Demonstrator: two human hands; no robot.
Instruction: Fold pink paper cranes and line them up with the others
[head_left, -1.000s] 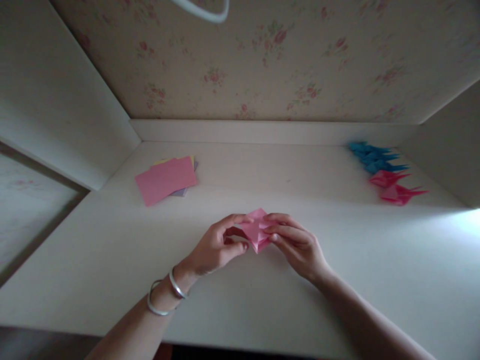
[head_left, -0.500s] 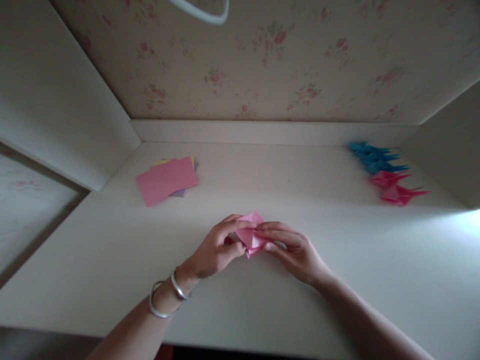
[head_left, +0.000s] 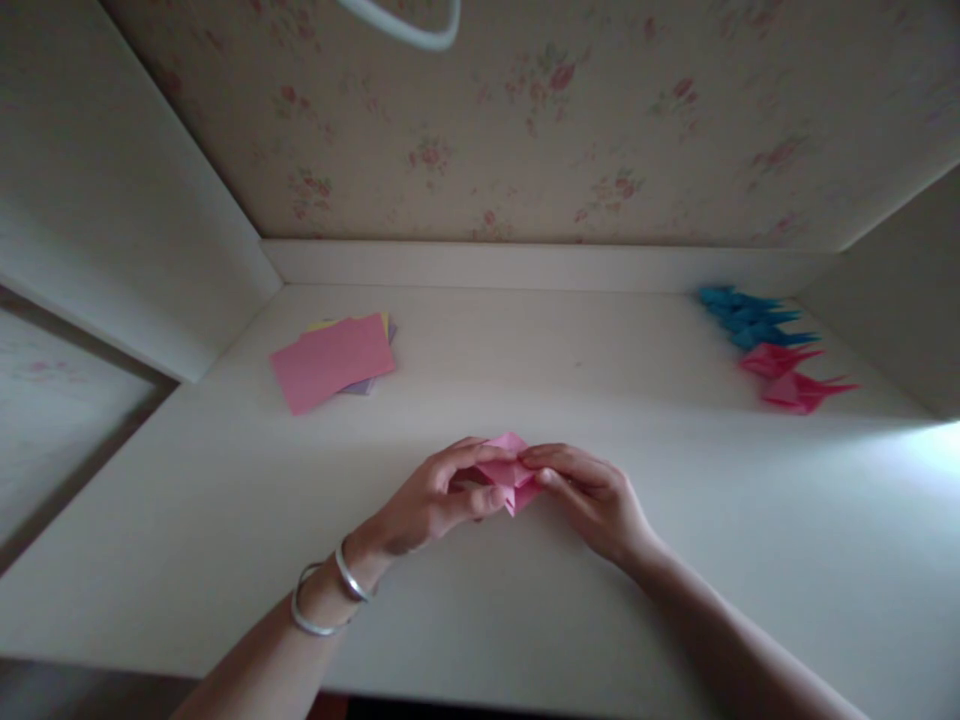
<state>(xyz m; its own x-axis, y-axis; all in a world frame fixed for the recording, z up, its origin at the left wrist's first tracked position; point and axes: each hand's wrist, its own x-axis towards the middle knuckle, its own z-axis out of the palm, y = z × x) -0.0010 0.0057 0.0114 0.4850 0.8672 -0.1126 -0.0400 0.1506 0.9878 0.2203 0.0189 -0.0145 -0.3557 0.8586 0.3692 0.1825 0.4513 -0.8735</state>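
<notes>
Left hand [head_left: 435,502]: held the pink paper [head_left: 507,473] by its left side.
Right hand [head_left: 600,500]: pinched its right edge.
Pink paper: sat between both hands, equally near; long axis unclear.

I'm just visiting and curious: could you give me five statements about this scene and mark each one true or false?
1. The left hand and right hand are both on the folded pink paper. True.
2. The silver bangles are on the right wrist. False: they are on the left wrist.
3. A flat pink sheet lies on top of yellow paper and purple paper. True.
4. The blue origami figures lie nearer the person than the pink origami figures. False: the pink ones are nearer.
5. The wallpaper has a floral pattern. True.
</notes>
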